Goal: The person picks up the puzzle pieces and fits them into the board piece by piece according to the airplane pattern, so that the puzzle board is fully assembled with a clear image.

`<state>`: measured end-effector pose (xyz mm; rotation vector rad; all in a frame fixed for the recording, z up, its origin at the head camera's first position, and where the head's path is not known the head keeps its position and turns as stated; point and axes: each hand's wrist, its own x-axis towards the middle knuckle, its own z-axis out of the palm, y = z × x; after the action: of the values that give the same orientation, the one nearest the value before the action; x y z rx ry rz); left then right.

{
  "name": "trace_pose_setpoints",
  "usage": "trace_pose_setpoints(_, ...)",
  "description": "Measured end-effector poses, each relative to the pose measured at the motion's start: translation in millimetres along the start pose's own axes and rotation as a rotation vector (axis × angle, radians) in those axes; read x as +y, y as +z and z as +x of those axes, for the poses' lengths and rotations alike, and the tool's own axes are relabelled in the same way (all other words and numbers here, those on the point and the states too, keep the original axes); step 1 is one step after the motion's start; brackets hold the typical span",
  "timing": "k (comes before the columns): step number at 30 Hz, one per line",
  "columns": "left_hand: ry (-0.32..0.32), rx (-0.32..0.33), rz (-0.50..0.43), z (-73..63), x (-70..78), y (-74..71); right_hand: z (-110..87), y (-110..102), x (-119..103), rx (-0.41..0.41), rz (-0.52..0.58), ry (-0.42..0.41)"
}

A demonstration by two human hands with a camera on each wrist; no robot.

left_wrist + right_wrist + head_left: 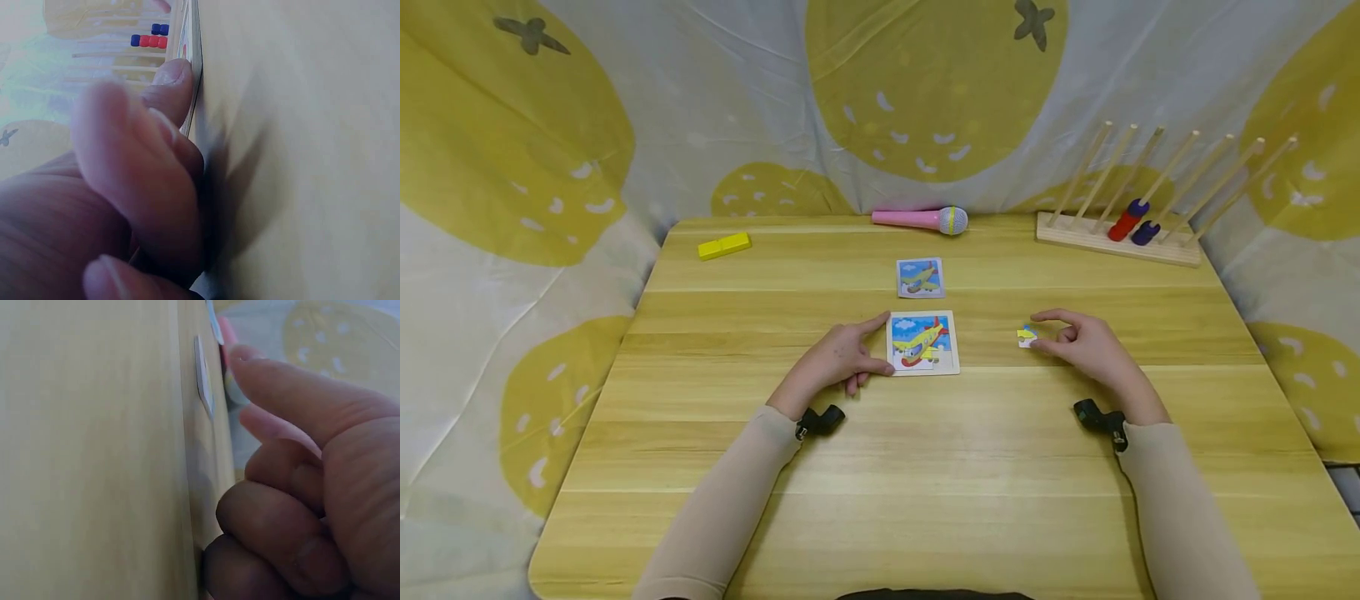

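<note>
A square airplane jigsaw puzzle in a pale tray point(956, 343) lies mid-table, with bare white areas along its bottom and lower right. My left hand point(844, 354) is at its left side, the extended index finger touching the top corner and the thumb pressing the bottom one. In the left wrist view the thumb point(175, 87) rests at the tray edge. To the right, a small yellow, blue and white puzzle piece point(1026, 337) is by my right hand point(1090, 350). Thumb and index finger are spread apart beside it; a gap shows between thumb and piece point(204, 378) in the right wrist view.
Behind the puzzle lies a matching airplane picture card point(920, 277), then a pink toy microphone point(917, 219). At the back right stands a wooden peg rack point(1075, 233) with red and dark blue beads. Yellow blocks point(724, 246) lie at the back left.
</note>
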<state>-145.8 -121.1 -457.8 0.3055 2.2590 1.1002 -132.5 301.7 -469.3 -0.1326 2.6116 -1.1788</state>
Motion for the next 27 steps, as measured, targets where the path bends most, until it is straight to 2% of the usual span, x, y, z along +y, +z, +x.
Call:
trace_pose_setpoints(8, -0.001, 0.003, 0.017, 0.0, 1.0, 0.7, -0.5, -3.9, 3.2, -0.007, -0.103, 0.000)
trace_pose_setpoints(20, 0.002, 0.003, 0.015, 0.2, 1.3, 0.6, 0.7, -3.2, -2.0, 0.007, -0.164, -0.016)
trace_pose_setpoints(27, 0.001, 0.005, 0.012, -0.1, 1.9, 0.4, 1.8, -0.3, 2.4, 0.041, -0.194, -0.069)
